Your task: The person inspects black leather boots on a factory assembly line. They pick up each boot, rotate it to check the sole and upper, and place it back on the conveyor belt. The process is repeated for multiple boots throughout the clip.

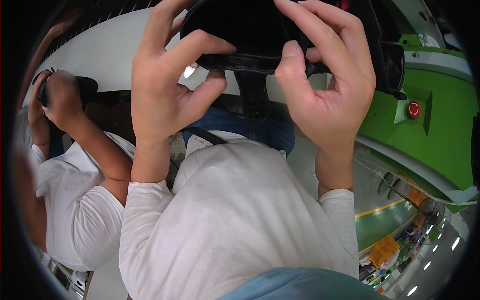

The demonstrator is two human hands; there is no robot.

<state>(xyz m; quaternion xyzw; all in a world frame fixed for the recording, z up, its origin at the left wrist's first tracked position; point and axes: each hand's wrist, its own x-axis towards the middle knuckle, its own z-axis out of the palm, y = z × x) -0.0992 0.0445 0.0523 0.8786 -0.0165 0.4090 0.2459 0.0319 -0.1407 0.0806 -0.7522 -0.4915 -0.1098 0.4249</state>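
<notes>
Black shoe [240, 35] — matt leather-like upper with stitched edge, green machine housing [440, 135] — smooth painted metal

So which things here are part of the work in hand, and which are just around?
In hand:
- black shoe, held up by both hands
- left hand, thumb and fingers pinching its edge
- right hand, thumb pressed on the same edge

Just around:
- green machine with a red button
- white table
- co-worker at left, holding another dark item
</notes>
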